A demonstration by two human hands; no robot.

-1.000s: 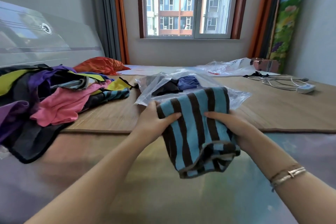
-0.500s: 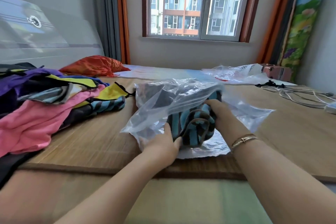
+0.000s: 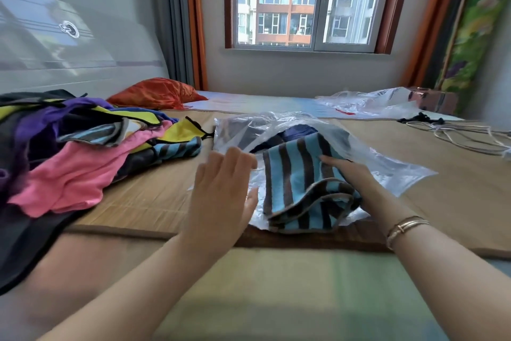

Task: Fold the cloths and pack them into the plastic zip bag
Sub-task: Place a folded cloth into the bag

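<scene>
Left hand (image 3: 221,191) released zip bag (image 3: 387,172); striped cloth (image 3: 301,183) half inside mouth.

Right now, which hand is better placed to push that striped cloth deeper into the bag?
Probably the right hand: it already holds the striped cloth at the mouth of the bag. The left hand hovers open beside it, holding nothing, so it could steady the bag.

Folded blue-and-brown striped cloth (image 3: 297,174) lies half inside clear zip bag (image 3: 387,172).
</scene>
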